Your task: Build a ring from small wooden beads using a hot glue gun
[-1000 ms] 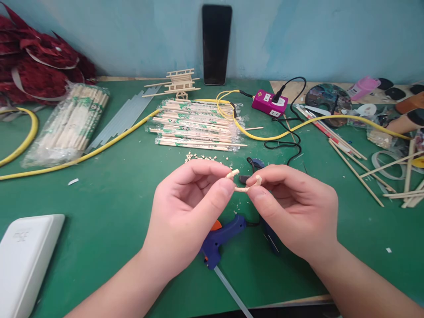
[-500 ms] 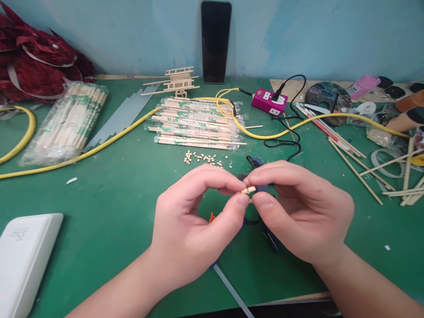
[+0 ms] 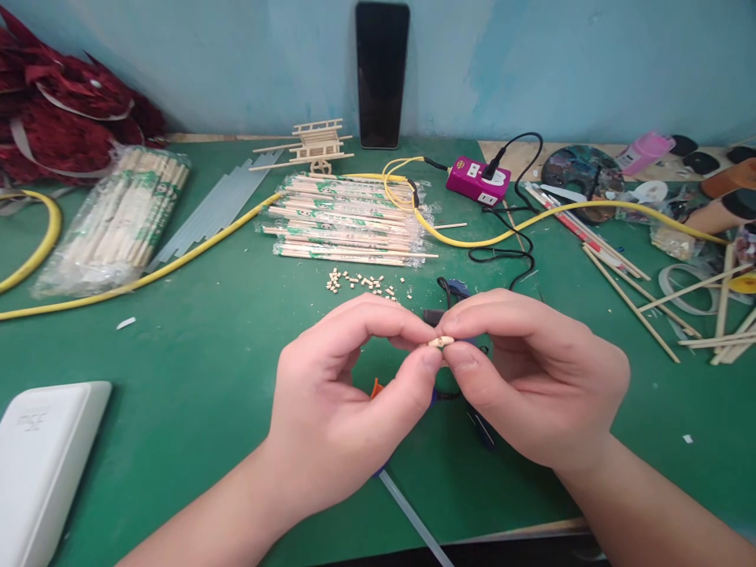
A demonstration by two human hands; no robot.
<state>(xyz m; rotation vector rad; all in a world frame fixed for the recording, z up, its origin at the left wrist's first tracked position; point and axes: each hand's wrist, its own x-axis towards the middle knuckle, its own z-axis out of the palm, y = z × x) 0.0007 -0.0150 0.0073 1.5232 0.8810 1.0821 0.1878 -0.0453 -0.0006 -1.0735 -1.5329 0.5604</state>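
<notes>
My left hand [image 3: 342, 394] and right hand [image 3: 537, 378], mid-view, raised over green table [image 3: 177, 441], fingertips almost meeting. Thumb and fingers of each pinched tight on small pale wood piece [image 3: 441, 342], held between hands; fingers hide its full shape. Below, glue gun [image 3: 376, 387], mostly hidden behind left hand, clear glue stick [image 3: 413, 516] pointing toward table's front edge. White power bank [image 3: 53, 465] at left. Beyond hands, scattered wood bits [image 3: 366, 282], then row of wrapped chopsticks [image 3: 348, 224]. Behind these, little stick cart [image 3: 320, 147]. Farthest, black phone [image 3: 381, 75] upright against blue wall [image 3: 236, 63].
</notes>
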